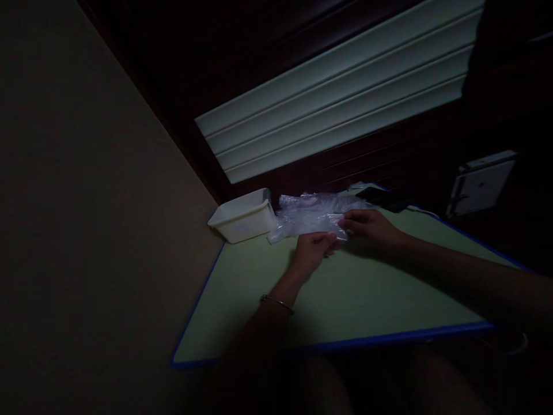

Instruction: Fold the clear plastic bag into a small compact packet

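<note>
Between my two hands is a small clear plastic bag [339, 226], shiny and wrinkled. My left hand [311, 251] pinches its lower edge, fingers closed, with a thin bracelet on the wrist. The fingertips of my right hand [367, 223] are closed on the bag's right side. Just behind the hands lies a loose pile of clear plastic bags [302, 214], which the held bag partly overlaps. Dim light hides whether anything is inside the held bag.
A white plastic bin [244, 219] stands at the table's far left corner by the wall. A dark object [384, 199] with a white cable lies at the back right. The pale green table [345, 300] has a blue edge. A white box [481, 183] sits beyond it.
</note>
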{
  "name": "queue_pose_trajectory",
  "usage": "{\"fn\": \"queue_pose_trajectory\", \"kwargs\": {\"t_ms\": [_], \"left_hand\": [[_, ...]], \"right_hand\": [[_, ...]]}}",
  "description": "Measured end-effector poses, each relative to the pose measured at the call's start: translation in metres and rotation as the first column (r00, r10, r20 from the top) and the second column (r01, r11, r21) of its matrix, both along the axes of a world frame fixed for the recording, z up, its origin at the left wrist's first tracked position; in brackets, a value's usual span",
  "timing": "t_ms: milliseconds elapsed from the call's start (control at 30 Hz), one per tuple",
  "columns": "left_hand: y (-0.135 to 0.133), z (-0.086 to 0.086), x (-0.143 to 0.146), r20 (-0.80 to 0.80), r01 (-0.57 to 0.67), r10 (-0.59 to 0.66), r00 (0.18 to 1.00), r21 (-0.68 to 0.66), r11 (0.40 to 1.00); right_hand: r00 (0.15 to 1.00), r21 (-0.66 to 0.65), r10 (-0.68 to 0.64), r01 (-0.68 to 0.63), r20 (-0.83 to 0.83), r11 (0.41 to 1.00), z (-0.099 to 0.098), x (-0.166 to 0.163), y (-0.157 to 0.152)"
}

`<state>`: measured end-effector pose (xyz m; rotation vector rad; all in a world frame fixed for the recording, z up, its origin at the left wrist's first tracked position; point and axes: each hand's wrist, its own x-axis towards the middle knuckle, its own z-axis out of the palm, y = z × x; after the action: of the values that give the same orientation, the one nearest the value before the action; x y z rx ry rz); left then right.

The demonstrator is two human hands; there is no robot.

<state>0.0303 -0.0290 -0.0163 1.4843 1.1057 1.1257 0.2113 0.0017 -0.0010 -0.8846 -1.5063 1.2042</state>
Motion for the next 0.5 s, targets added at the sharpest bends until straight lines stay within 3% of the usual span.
{"fn": "queue_pose_trajectory", "kwargs": {"t_ms": [200,333,500], "left_hand": [[0.0002,0.0042,-0.0002,0.046,0.031,-0.03,0.999,-0.028,0.999],[-0.0005,0.0091,-0.0004,0.143,-0.021,0.02,0.989,0.003,1.0],[-0.0005,0.0082,-0.001,0.123,-0.075,0.073,0.99,0.018,0.997]], "right_hand": [[0.999,0.044,0.024,-0.026,0.045,0.999,-0.0003,0.0015,0.0028],[0.991,0.051,0.108,-0.112,0.074,0.992,-0.0053,0.0015,0.0039],[0.981,0.052,0.154,-0.161,0.115,0.986,-0.0061,0.0012,-0.0003]]}}
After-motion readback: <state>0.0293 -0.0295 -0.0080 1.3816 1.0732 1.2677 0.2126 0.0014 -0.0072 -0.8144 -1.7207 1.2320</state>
